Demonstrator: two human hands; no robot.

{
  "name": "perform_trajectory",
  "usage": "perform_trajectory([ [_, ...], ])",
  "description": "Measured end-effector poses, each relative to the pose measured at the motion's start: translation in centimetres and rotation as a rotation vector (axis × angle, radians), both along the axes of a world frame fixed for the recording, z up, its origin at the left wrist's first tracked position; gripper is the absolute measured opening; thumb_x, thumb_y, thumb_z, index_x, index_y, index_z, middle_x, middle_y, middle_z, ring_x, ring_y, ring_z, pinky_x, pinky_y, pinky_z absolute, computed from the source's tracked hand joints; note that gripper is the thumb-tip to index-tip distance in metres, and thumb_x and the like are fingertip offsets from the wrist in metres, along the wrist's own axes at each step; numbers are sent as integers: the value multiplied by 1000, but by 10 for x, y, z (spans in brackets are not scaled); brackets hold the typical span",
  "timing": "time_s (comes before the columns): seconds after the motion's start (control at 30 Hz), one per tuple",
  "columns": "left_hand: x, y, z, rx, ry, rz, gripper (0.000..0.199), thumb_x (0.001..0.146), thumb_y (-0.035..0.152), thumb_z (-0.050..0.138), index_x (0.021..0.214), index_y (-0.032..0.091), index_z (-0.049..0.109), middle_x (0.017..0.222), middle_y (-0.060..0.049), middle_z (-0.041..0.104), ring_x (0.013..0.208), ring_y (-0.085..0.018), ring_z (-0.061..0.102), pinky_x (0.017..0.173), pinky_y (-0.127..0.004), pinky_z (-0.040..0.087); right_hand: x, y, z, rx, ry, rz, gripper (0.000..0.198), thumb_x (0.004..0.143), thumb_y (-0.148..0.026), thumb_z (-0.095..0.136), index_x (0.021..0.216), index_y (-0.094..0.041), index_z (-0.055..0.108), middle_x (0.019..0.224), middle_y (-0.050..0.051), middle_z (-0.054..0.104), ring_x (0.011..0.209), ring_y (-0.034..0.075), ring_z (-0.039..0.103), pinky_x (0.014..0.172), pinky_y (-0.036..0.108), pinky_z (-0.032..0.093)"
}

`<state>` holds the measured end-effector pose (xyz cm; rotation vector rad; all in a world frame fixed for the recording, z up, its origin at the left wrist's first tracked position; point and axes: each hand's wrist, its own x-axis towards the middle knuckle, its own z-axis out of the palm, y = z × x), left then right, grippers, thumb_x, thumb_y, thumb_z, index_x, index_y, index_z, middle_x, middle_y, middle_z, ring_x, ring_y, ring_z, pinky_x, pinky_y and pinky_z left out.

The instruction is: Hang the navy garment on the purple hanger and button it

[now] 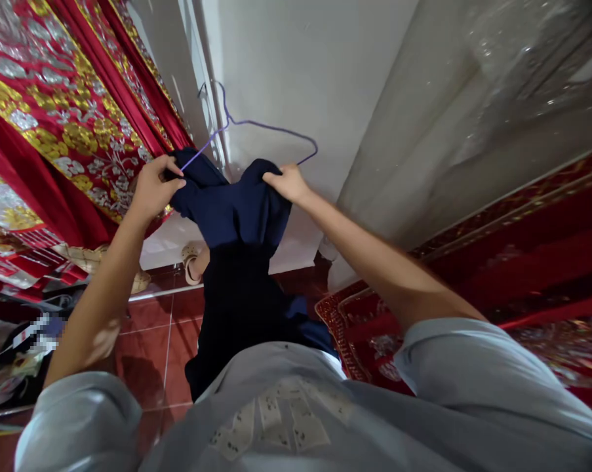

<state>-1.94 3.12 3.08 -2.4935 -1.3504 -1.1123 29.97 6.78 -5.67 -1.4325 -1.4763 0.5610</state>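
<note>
A navy blue garment (227, 213) is stretched between my two hands in front of my body; its exact kind does not show. My left hand (155, 187) pinches its left upper edge, right where one arm of a purple wire hanger (271, 126) runs down into the cloth. With fingers closed, my right hand (286, 182) grips the bunched right upper edge, beneath the hanger's other arm. The hanger's hook points up, away from me, against the pale wall. The hanger's lower bar is hidden by the cloth. Below, dark fabric merges into black, so the hem cannot be made out.
Red cloth with gold and silver patterns (69, 105) hangs at the left. A white wall (305, 59) stands ahead. Clear plastic sheeting (502, 65) covers something at the right, above red ornate fabric (473, 255). A beige clog (191, 262) shows on the red tiled floor (148, 341).
</note>
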Motion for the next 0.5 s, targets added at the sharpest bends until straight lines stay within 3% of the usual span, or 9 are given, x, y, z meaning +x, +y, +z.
perform_trajectory([
  [0.13,32,16,17,85,-41,35,29,91,17,59,120,20,64,107,-7,71,110,-25,67,107,-38,48,-19,-14,-1,16,-18,60,45,88,-31,62,53,-22,36,50,-4,32,55,11,41,54,27,38],
  [0.2,39,21,21,38,13,95,31,95,16,52,123,18,65,102,-8,72,104,-26,68,105,-39,48,-14,-16,0,80,-41,56,39,90,-33,61,57,-21,43,55,0,43,65,16,53,67,30,49],
  [0.3,34,29,24,-49,107,163,29,98,16,44,113,17,69,95,-8,71,96,-25,67,98,-37,47,16,-13,7,346,-46,20,13,88,-32,65,86,-19,63,95,9,69,106,27,65,100,41,52],
  [0.37,25,33,25,-55,135,167,29,100,16,42,112,17,68,97,-7,69,94,-21,64,95,-34,46,44,-8,16,461,-4,-26,25,85,-32,70,107,-20,66,122,11,69,128,31,59,111,48,47],
  [0.43,17,38,25,-42,161,147,27,102,18,41,111,17,66,100,-5,67,94,-17,59,95,-32,44,71,-1,27,348,40,-37,24,86,-34,71,103,-18,69,118,12,71,126,32,61,111,53,47],
  [0.5,13,42,24,-27,166,129,24,105,24,43,107,18,65,103,-4,65,96,-15,54,97,-31,42,92,5,35,131,89,58,21,87,-36,74,89,-15,71,99,13,74,108,32,69,104,55,53],
])
